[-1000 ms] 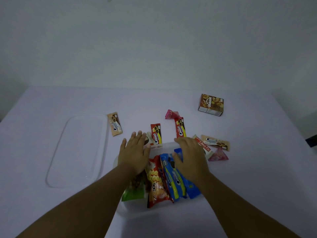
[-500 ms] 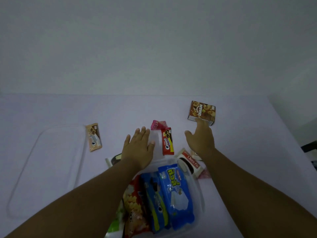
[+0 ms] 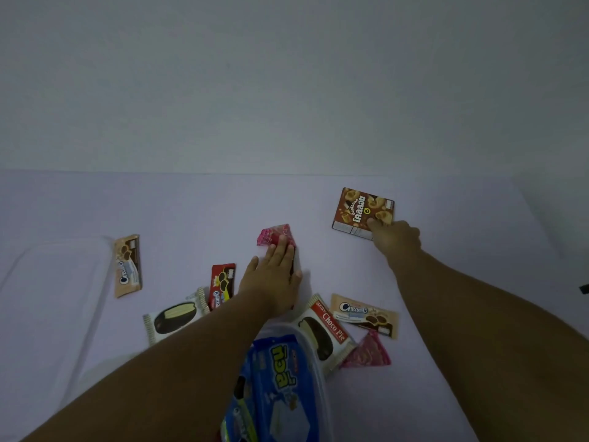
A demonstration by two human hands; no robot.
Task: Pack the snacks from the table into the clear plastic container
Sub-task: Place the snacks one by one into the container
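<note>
The clear plastic container (image 3: 315, 358) sits at the bottom centre with blue cookie packs (image 3: 280, 381) in it. My left hand (image 3: 274, 275) lies flat, palm down, beyond its far rim. The fingertips touch a pink triangular packet (image 3: 272, 234), and the palm covers another packet, of which only a dark edge shows. My right hand (image 3: 396, 239) is stretched to the far right, fingers curled over the near edge of a brown snack box (image 3: 361, 210). Loose snacks lie around the container: a red Cream-O packet (image 3: 222, 283), a white wafer packet (image 3: 173, 320), a Choco Pie (image 3: 326, 333).
The clear lid (image 3: 47, 298) lies flat at the left, with a tan Cream-O packet (image 3: 127, 266) beside its right edge. Another tan Cream-O packet (image 3: 363, 315) and a second pink triangle (image 3: 366, 352) lie right of the container. A pale wall rises behind the table.
Both hands left the container and reached away from me. The right hand arrived at the brown box and curled onto it. The left hand slid forward onto the pink packet.
</note>
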